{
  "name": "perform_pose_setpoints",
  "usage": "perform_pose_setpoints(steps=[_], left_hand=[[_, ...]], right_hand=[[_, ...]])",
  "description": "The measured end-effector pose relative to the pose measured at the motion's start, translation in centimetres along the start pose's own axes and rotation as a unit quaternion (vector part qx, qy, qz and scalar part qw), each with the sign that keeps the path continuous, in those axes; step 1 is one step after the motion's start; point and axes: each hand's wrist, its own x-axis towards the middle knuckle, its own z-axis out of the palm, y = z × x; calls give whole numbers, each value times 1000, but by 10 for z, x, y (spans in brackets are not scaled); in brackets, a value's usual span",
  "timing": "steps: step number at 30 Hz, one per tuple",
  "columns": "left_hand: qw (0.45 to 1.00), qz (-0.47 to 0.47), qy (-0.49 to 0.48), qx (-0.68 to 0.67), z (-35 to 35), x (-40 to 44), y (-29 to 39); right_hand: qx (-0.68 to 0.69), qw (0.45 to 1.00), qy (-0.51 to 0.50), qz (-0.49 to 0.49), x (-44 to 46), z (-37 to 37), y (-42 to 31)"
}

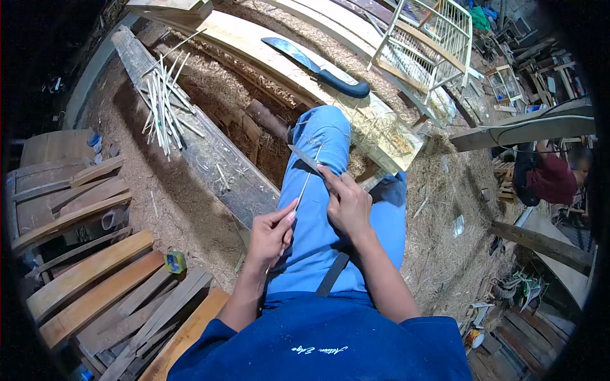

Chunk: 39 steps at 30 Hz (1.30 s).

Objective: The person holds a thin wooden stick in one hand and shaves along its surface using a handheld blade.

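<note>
My left hand point(272, 236) pinches a thin pale stick point(305, 185) above my thigh in blue jeans. My right hand point(347, 202) is closed around a small knife, whose grey blade point(304, 157) points up and left across the stick's far part. The knife's handle is mostly hidden by my fingers. Beyond my knee, a large curved knife point(305, 62) with a black handle lies on a light wooden beam point(238, 37). A loose pile of thin sticks point(166, 111) rests on a weathered plank point(219, 152) to the left.
A wooden cage point(424, 47) stands at the upper right. Cut boards point(95, 273) are stacked at the left, with a yellow-green tape measure point(175, 261) on them. Shavings cover the ground point(438, 254). Another person point(553, 173) is at the far right, near a post.
</note>
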Motion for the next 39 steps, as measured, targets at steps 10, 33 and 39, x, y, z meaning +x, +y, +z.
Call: perform_pose_setpoints(steps=[10, 33, 39], left_hand=[[997, -49, -20, -56, -25, -46, -21], [998, -19, -14, -63, -17, -24, -14], [998, -43, -12, -39, -34, -46, -26]], right_hand=[[-48, 999, 17, 8, 1, 3, 6], [-37, 999, -25, -30, -9, -5, -5], [-55, 998, -3, -20, -5, 0, 2]])
